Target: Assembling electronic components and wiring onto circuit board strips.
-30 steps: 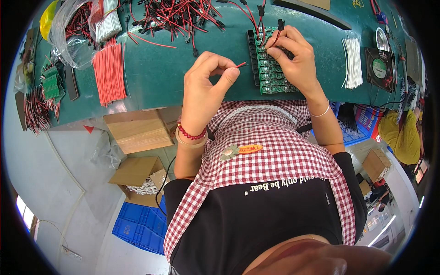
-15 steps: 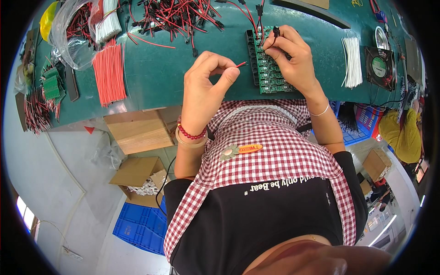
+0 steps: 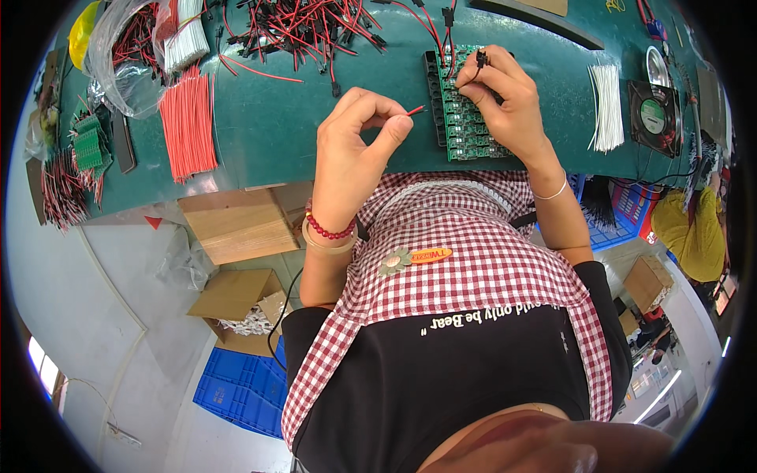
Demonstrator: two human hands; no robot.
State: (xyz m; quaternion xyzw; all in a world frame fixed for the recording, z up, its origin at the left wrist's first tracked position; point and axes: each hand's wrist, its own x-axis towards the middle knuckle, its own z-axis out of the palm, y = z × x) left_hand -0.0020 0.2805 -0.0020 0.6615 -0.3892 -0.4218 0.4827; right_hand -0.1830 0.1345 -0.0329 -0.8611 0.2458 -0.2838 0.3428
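Over the green table, my left hand (image 3: 353, 150) pinches a short red wire (image 3: 415, 110) between thumb and forefinger; its dark tip points toward the boards. A panel of green circuit boards (image 3: 465, 128) lies in front of me in a black holder (image 3: 434, 102). My right hand (image 3: 511, 102) is closed at the panel's upper part, its thumb and forefinger pinching a thin dark wire lead. A black connector (image 3: 482, 58) on that lead stands up above the fingers. Whether the wire end touches a board is hidden by the fingertips. Red and black leads rise from the panel's far end.
Beyond my left hand lies a pile of red-black connector leads (image 3: 303, 31). Bundles of red wires (image 3: 188, 126) and white wires (image 3: 605, 109) flank the work. A black fan (image 3: 654, 117) sits at right, and a long dark bar (image 3: 544, 24) at the back.
My right hand has shifted slightly to the right, and the black connector has moved with it. My left hand and its red wire stay nearly still.
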